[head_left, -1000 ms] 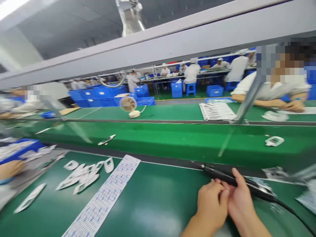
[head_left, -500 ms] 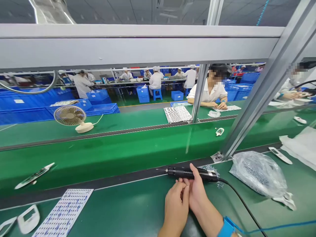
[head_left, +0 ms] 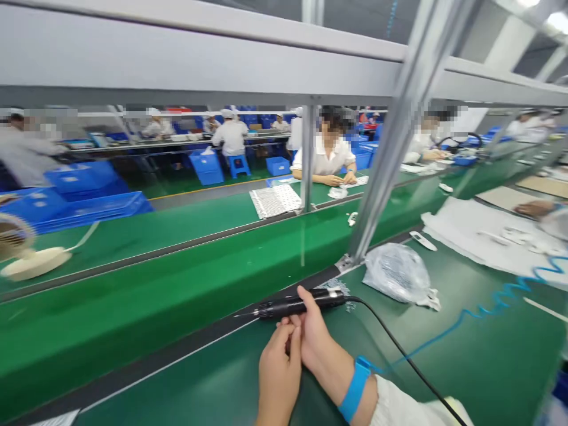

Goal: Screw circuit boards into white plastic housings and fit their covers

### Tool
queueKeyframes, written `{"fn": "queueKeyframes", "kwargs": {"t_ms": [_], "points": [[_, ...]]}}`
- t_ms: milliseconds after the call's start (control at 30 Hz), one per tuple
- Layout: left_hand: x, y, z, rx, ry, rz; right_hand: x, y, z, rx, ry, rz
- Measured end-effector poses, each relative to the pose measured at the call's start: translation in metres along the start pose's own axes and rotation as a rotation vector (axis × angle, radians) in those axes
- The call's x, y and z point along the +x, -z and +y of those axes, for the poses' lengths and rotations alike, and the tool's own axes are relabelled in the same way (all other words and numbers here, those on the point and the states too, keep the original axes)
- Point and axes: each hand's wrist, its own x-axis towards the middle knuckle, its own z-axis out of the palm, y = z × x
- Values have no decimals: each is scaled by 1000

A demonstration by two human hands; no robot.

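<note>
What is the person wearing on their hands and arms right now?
The right hand is bare, with a blue antistatic wrist strap at the wrist, a blue coiled cord trailing from it, and a white sleeve above it. The left hand is also bare, and no strap shows on the visible part of that arm.

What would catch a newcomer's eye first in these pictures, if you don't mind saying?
A slim black corded electric screwdriver stands out first, held in the right hand above the green workbench. A bright blue wrist strap circles that wrist, and blue plastic crates sit in the background at left.
</note>
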Motion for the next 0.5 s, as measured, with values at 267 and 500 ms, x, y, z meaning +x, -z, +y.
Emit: {"fn": "queueKeyframes", "kwargs": {"t_ms": [267,500], "points": [[13,0,-14,95,124,-3,11,-1,-1,-34,97,10],[23,9,-33,197,271,-81,13,-5,7,-213,189,-61]]}}
